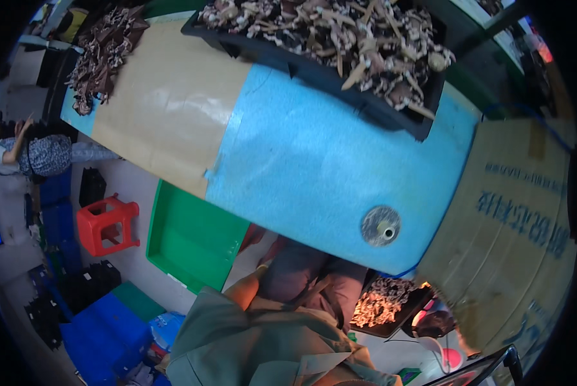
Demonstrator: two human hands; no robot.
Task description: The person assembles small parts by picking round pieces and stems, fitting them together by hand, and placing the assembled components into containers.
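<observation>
My left forearm reaches down beside my lap, with a thin band at the wrist. The left hand's fingers are hidden near the table edge and my dark trousers. My right hand does not show. In front of me is a work table with a light blue top and a tan sheet over its left part. A round grey disc with a small pale ring at its middle lies on the blue near my edge.
A black tray heaped with small brown and white pieces stands at the table's far side. A dark brown pile lies far left. Around me are a green bin, red stool, cardboard box and a lit lower tray. Another person stands far left.
</observation>
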